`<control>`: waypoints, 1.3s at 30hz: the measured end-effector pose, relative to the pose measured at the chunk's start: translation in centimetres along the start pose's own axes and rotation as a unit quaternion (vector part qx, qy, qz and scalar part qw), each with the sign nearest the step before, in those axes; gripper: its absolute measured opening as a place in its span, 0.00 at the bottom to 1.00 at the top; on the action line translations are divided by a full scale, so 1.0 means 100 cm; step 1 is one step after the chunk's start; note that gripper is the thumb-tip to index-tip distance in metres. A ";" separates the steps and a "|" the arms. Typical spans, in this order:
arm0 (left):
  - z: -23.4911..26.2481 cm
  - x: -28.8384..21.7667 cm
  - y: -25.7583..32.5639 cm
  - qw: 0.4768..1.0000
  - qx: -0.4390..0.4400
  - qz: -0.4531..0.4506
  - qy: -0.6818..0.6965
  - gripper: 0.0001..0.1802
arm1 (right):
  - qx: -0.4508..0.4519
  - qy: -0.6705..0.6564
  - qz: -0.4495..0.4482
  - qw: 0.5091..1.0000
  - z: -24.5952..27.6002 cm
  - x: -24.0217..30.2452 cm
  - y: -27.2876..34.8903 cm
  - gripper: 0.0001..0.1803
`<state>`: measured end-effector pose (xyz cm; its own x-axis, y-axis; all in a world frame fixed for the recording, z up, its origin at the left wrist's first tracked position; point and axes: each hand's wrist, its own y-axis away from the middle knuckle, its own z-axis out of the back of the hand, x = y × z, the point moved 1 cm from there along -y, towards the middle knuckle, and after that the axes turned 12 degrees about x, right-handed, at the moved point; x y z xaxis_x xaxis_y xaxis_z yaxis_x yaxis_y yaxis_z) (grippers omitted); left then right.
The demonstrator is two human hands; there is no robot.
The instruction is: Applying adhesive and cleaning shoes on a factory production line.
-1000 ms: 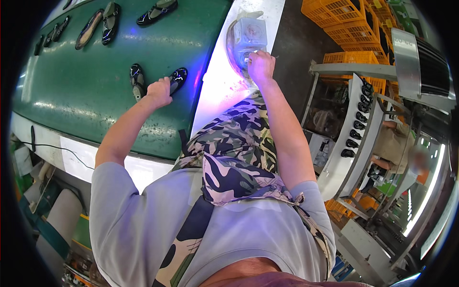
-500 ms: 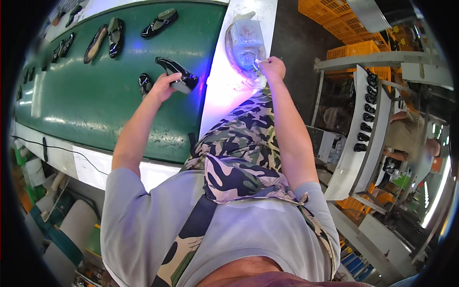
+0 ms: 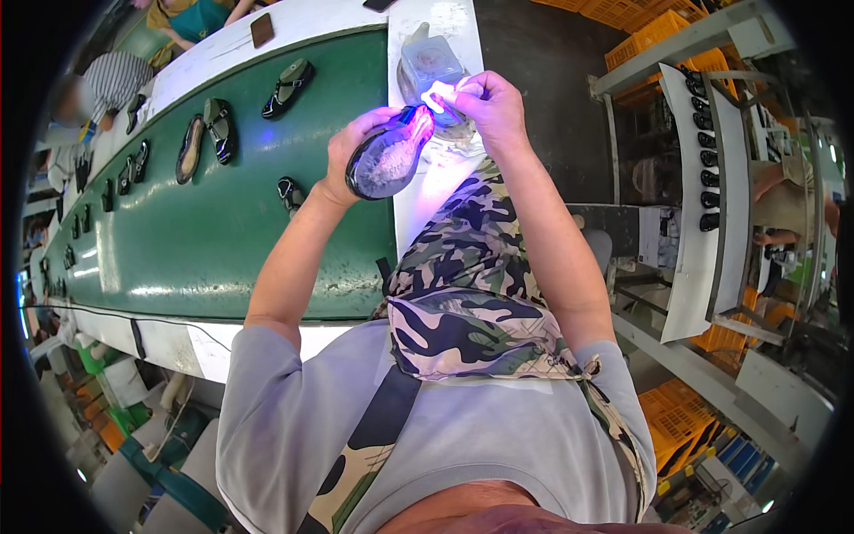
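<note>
My left hand (image 3: pixel 356 156) is wrapped round a glossy black shoe (image 3: pixel 389 162), held above the right edge of the green belt (image 3: pixel 240 240). A grey surface, apparently its sole, is turned up toward me, and violet light falls on its far end. Between the fingertips of my right hand (image 3: pixel 496 111) is a small white cloth (image 3: pixel 440 94), brightly lit, close to that end of the shoe; whether they touch I cannot tell. Just beyond stands a clear square plastic container (image 3: pixel 431 59) on the white tabletop (image 3: pixel 455 20).
More black strap shoes (image 3: pixel 289 87) lie on the belt, one (image 3: pixel 290 193) near my left forearm. A phone (image 3: pixel 262 30) rests on the far ledge. To the right are a shoe rack (image 3: pixel 685 258), a metal frame and orange crates (image 3: pixel 654 40). Other people sit at upper left.
My left hand has brought the shoe up and right, turning its grey side toward me. My right hand has moved with the cloth from beside the container to the shoe. The view has shifted.
</note>
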<state>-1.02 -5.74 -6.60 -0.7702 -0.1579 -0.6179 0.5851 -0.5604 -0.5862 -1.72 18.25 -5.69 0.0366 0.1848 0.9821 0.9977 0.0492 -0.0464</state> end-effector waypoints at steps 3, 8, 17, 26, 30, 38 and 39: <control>-0.002 -0.012 -0.015 0.999 0.018 -0.027 -0.015 0.34 | -0.017 0.041 0.004 0.999 0.003 0.012 0.006 0.08; -0.008 -0.018 -0.021 0.999 0.020 -0.034 -0.002 0.34 | -0.005 0.079 -0.026 0.997 0.003 0.025 0.018 0.09; -0.015 -0.033 -0.035 0.992 0.061 -0.013 -0.110 0.34 | 0.032 -0.033 -0.054 0.998 0.001 0.042 0.034 0.11; -0.018 -0.033 -0.035 0.966 0.168 0.117 -0.156 0.32 | 0.070 0.028 -0.008 0.997 0.007 0.069 0.040 0.11; -0.013 -0.040 -0.044 0.933 0.256 0.217 -0.129 0.34 | 0.053 0.087 0.034 0.994 0.009 0.079 0.039 0.11; 0.001 -0.030 -0.041 0.871 0.391 0.285 0.083 0.39 | 0.036 0.122 0.093 0.987 0.012 0.064 0.023 0.10; 0.003 -0.026 -0.038 0.871 0.390 0.286 0.082 0.39 | 0.039 0.135 0.101 0.985 0.012 0.062 0.021 0.10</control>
<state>-1.33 -3.43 -2.64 -0.3240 -0.5101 -0.7968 0.4619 -0.8203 0.3373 0.56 20.64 0.12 0.2590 -0.0683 0.9635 0.9613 0.1148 -0.2503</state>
